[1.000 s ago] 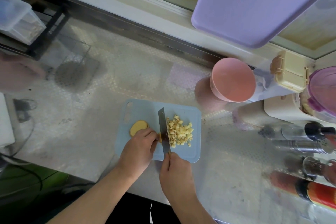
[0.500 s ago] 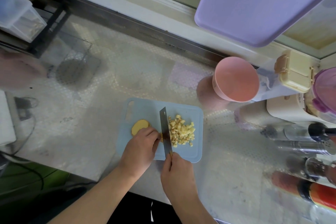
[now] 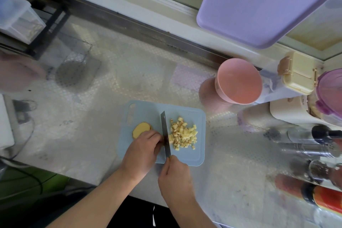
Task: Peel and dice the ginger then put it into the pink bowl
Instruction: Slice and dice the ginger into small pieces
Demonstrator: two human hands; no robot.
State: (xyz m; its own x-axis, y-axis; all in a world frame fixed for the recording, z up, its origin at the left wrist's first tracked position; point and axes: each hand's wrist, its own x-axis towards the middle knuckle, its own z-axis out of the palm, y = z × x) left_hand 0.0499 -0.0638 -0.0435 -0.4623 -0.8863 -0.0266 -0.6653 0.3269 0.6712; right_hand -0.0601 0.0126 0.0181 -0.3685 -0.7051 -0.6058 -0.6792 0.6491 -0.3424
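Ginger [image 3: 141, 129] on blue board [image 3: 146, 111]: uncut slice left, diced heap [image 3: 183, 134] right of blade, kept clear. My left hand [image 3: 141, 151] pinned piece beside knife [image 3: 165, 133]; my right hand [image 3: 174, 174] gripped handle. Pink bowl [image 3: 238, 80] empty, near board for transfer.

Pale countertop [image 3: 111, 98] carries blue cutting board [image 3: 185, 157] and pink bowl [image 3: 238, 81] — apart.

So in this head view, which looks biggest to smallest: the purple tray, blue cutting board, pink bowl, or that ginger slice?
1. Purple tray, though it is nearer the camera
2. Blue cutting board
3. Pink bowl
4. Ginger slice
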